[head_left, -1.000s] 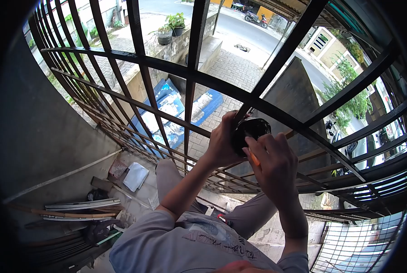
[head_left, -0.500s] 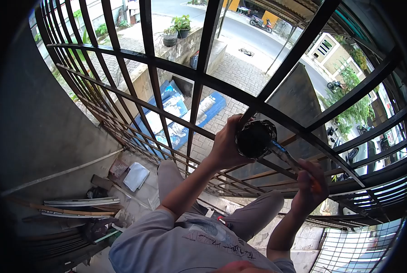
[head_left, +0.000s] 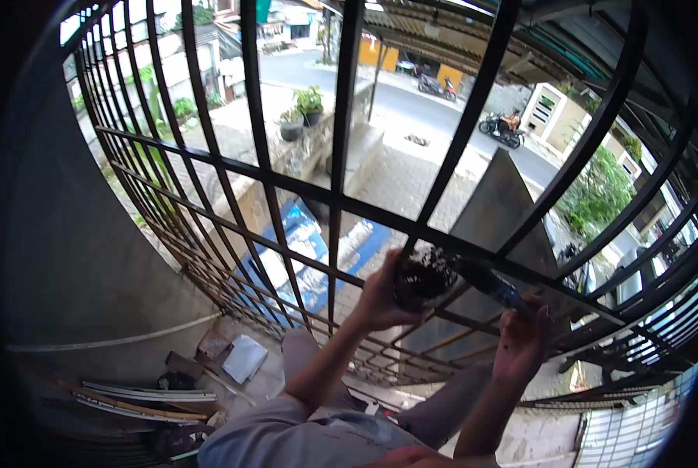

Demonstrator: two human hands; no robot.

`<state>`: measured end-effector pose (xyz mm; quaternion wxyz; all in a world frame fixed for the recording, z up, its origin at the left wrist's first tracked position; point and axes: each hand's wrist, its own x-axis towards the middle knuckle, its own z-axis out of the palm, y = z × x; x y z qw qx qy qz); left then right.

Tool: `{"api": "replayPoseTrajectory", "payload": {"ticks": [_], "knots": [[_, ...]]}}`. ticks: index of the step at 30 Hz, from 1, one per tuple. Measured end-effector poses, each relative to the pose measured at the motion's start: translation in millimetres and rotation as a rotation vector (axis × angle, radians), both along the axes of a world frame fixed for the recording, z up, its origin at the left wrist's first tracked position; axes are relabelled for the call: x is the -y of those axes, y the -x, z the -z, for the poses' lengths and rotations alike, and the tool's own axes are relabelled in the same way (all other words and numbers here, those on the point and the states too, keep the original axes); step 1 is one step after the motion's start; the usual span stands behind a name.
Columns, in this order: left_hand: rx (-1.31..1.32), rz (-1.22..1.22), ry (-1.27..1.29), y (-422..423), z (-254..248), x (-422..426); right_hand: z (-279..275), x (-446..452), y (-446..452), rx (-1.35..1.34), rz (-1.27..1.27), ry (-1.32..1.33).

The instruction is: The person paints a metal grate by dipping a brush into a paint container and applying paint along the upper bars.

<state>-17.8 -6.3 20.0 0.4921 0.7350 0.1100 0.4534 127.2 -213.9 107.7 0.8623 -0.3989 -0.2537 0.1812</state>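
Observation:
My left hand [head_left: 379, 300] is wrapped round a small paint can [head_left: 425, 278], dark inside with pale specks on its surface. The can is held up close against the bars. In my right hand [head_left: 523, 337] is a paintbrush [head_left: 496, 287], gripped by its handle. Its dark bristles point left toward the can and overlap a black crossbar [head_left: 306, 189] of the metal grille; whether they touch the bar I cannot tell.
Beyond the grille lie a blue and white sheet [head_left: 301, 234], a dark metal panel [head_left: 485, 210] and potted plants [head_left: 291, 125]. A person on a motorcycle [head_left: 505, 129] is on the street. Long strips [head_left: 146, 396] and a white packet [head_left: 245, 359] lie at lower left.
The view has tilted up, showing more street. The brush has moved from the can's rim to beside the crossbar. The can now appears lower, and a motorcycle with a rider has come into view.

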Motion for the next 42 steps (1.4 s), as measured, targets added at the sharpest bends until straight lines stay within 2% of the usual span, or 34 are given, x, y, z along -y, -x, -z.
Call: {"api": "replayPoseTrajectory", "payload": {"ticks": [2, 4, 7, 8, 10, 13, 14, 17, 21, 26, 29, 35, 42], "knots": [[0.018, -0.044, -0.083, -2.9, 4.2, -2.4, 0.0, -6.4, 4.6, -0.072, -0.008, -0.075], [0.045, 0.023, -0.027, -7.6, 15.7, -6.4, -12.9, -13.2, 13.2, 0.049, -0.099, -0.094], [0.003, 0.037, 0.003, -8.2, 14.2, -5.8, -54.3, -44.3, 49.7, 0.015, 0.057, -0.125], [0.012, 0.066, 0.031, -9.6, 16.9, -8.2, -71.4, -52.6, 62.0, 0.024, 0.033, -0.145], [0.003, 0.051, -0.038, -6.0, 12.1, -8.0, -102.5, -61.6, 82.3, 0.203, -0.011, -0.066], [0.032, 0.054, -0.043, -10.9, 16.6, -8.4, -142.3, -93.1, 106.4, 0.319, -0.107, -0.136], [0.030, 0.064, -0.010, -12.9, 19.2, -7.6, -159.6, -101.2, 114.9, 0.368, -0.222, -0.144], [-0.003, 0.064, 0.017, -8.4, 11.2, -6.3, -192.8, -148.8, 129.2, 0.557, -0.202, -0.233], [-0.049, 0.020, -0.016, -2.4, 2.6, -2.8, -231.7, -194.3, 129.1, 0.665, -0.264, -0.282], [0.016, 0.010, -0.053, -7.6, 7.9, -4.0, -256.6, -223.2, 138.4, 0.729, -0.198, -0.319], [-0.029, 0.047, 0.021, -5.2, 6.5, -2.9, -266.0, -243.1, 146.1, 0.761, -0.187, -0.344], [0.030, -0.017, -0.082, -13.8, 18.7, -6.8, -295.9, -283.5, 172.5, 0.834, -0.083, -0.478], [-0.006, -0.023, -0.054, -12.8, 15.5, -4.4, -325.0, -319.7, 188.0, 0.827, 0.035, -0.473]]}}
